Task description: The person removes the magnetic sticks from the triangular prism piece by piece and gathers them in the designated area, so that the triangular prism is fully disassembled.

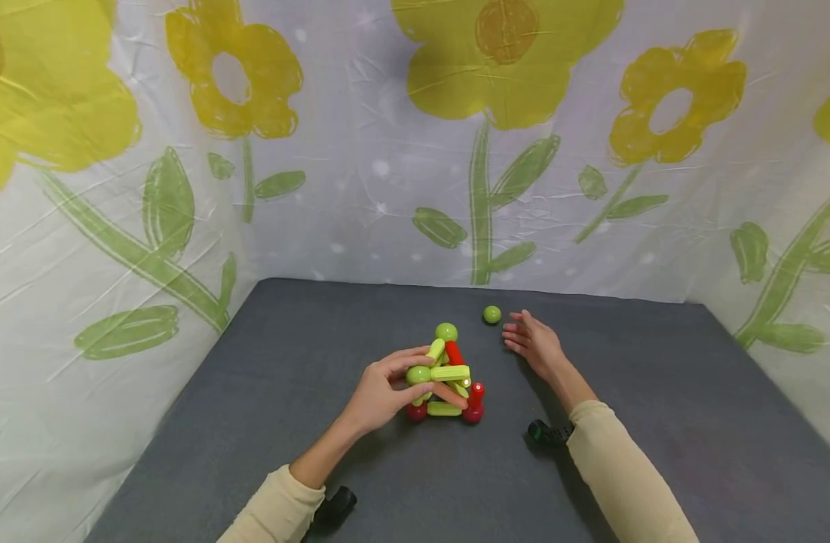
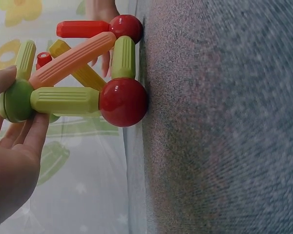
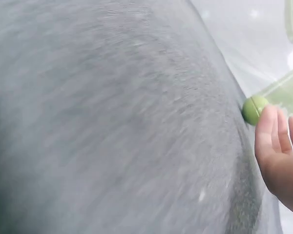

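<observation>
A small frame of ribbed rods and balls stands on the dark table. My left hand pinches its upper green ball between thumb and fingers. From that ball, a yellow-green rod runs down to a red ball at the base, and an orange rod slants to a second red ball, where a red rod points up. Another green ball sits at the frame's far side. Holding nothing, my right hand is beside a loose green ball, fingers fairly straight.
Flower-printed white cloth hangs behind the table's far edge and along both sides. A black wrist camera shows at the left forearm, another dark one at the right.
</observation>
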`<state>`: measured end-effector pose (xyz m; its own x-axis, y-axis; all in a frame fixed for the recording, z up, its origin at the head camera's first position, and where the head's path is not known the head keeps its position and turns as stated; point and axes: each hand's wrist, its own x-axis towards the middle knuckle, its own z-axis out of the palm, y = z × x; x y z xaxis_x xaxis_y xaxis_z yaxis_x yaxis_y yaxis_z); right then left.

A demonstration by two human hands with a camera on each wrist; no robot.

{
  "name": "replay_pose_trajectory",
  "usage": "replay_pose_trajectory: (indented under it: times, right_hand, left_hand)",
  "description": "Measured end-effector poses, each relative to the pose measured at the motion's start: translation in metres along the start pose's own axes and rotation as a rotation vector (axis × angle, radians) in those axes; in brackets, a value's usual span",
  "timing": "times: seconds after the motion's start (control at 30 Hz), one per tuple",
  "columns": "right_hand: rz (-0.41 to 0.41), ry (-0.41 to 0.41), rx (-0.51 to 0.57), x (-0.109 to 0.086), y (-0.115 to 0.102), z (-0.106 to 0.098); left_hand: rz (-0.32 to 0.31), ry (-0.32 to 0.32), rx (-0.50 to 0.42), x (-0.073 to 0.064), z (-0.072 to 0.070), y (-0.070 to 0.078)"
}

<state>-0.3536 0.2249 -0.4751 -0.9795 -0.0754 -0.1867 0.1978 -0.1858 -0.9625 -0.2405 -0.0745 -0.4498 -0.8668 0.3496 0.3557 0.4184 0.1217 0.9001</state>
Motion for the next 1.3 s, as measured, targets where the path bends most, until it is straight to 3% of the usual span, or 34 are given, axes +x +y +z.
replay_pose_trajectory:
  times: [0.27, 0.73, 0.97, 1.17, 1.3]
  right_hand:
    - [0.084, -0.169, 0.08, -0.026, 0.002, 0.002]
    - [0.128, -0.448, 0.154, -0.063, 0.001, 0.018]
    - [0.121, -0.579, 0.128, -0.074, 0.003, 0.022]
    - [0.054, -0.711, 0.085, -0.078, 0.009, 0.022]
    - [0.006, -0.701, -0.052, -0.079, 0.013, 0.022]
  left_hand:
    - [0.005, 0.014, 0.012, 0.0, 0.001, 0.002]
    - [0.034, 0.042, 0.009, -0.001, 0.002, 0.001]
    - [0.013, 0.035, 0.01, -0.001, 0.002, 0.004]
    - [0.008, 0.036, 0.035, -0.003, 0.002, 0.029]
    - [0.01, 0.024, 0.04, -0.004, 0.001, 0.038]
